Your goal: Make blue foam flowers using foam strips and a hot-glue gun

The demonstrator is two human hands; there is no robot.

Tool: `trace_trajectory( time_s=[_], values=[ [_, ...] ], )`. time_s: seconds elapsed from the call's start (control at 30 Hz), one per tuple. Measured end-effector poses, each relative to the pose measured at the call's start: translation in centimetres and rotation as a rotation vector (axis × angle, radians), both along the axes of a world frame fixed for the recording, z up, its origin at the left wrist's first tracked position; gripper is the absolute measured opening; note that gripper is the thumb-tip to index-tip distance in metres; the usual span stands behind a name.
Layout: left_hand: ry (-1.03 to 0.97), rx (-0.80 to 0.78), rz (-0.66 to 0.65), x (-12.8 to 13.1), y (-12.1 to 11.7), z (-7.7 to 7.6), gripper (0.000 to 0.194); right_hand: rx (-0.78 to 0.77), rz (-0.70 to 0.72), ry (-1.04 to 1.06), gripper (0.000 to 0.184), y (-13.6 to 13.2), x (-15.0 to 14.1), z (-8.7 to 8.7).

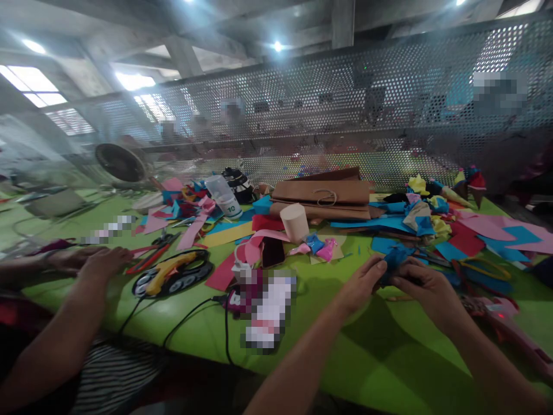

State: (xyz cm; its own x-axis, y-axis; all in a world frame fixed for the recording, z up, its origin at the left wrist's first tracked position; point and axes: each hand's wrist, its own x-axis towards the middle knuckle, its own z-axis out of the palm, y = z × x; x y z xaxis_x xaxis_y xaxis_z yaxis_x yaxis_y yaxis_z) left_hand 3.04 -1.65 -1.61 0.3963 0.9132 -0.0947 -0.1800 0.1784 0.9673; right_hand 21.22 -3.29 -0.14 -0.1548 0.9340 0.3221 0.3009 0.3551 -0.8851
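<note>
Both of my hands are in front of me at the right, closed round a piece of crumpled dark blue paper (392,264). My left hand (365,283) pinches it from the left with thumb and fingers. From the other side, my right hand (425,286) grips its lower right part. The paper is held just above the green table (345,351), and the fingers partly cover it. Flat blue paper pieces and what look like dark scissors (436,257) lie behind my right hand. A pink glue gun (501,317) with a red light lies right of it.
A co-worker's hands (99,262) rest on the table at left, near red-handled scissors (153,253) and a yellow-black corded tool (177,274). A blurred-out phone (271,314), cables, a cream roll (294,222), brown paper (319,193) and coloured scraps lie around. Perforated metal panels (302,115) stand behind.
</note>
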Motion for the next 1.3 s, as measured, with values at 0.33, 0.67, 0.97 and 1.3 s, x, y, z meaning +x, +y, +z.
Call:
trace_trajectory(
  time_s=[0.33,0.67,0.97,1.3],
  values=[
    [-0.039,-0.064,0.018,-0.37,0.54,-0.57,0.081,0.194,0.008,-0.110,0.017,0.13,0.60,-0.47],
    [0.004,0.180,-0.058,-0.81,0.38,0.15,0.046,0.330,-0.014,-0.281,0.011,-0.45,0.24,-0.03],
    [-0.114,-0.005,-0.113,-0.05,0.97,-0.43,0.051,0.344,-0.017,-0.270,0.012,-0.04,0.61,-0.27],
    [-0.080,0.027,-0.112,-0.12,0.54,0.33,0.051,0.311,0.026,-0.265,0.011,0.35,0.95,-0.51]
  ],
)
